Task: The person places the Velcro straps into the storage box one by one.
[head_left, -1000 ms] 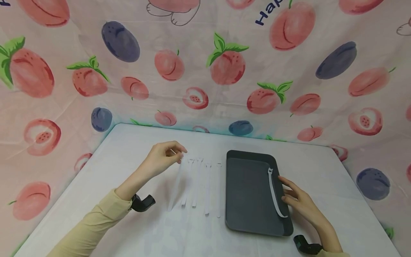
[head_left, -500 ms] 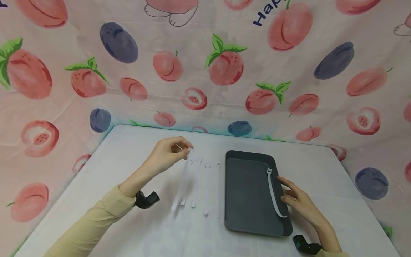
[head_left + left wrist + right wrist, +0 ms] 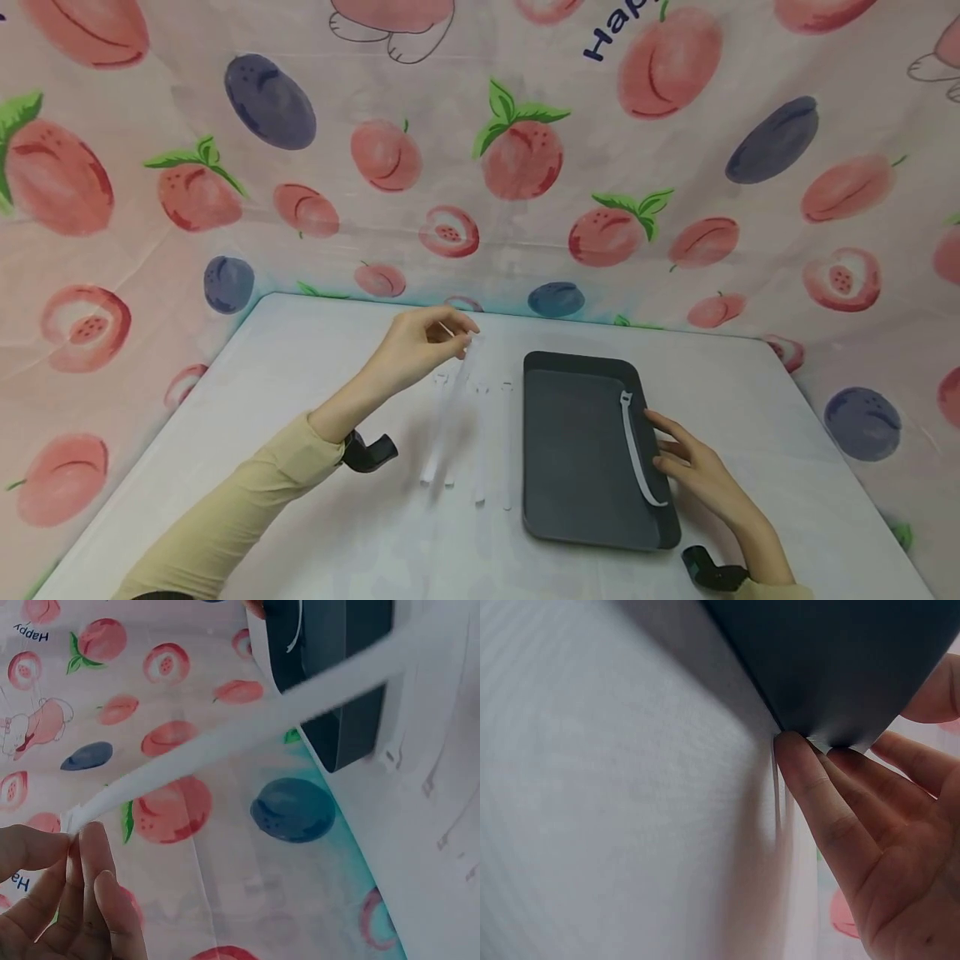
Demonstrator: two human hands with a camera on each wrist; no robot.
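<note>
A white cable tie hangs slanting from my left hand, pinched near its head between thumb and fingers. Its tail end reaches down over several similar cable ties lying side by side on the white table. A dark grey tray stands to the right of them. One cable tie lies along the right side of this tray, slightly bowed. My right hand holds the tray's right rim, with fingertips against the outer wall in the right wrist view; the thumb is partly hidden there.
The white table ends at a fruit-printed cloth hanging behind and at the sides. Black wrist cameras sit on the left wrist and the right wrist.
My left hand has moved right and slightly away, carrying the cable tie across the row of others. My right hand stays at the tray's rim. The head view has shifted slightly.
</note>
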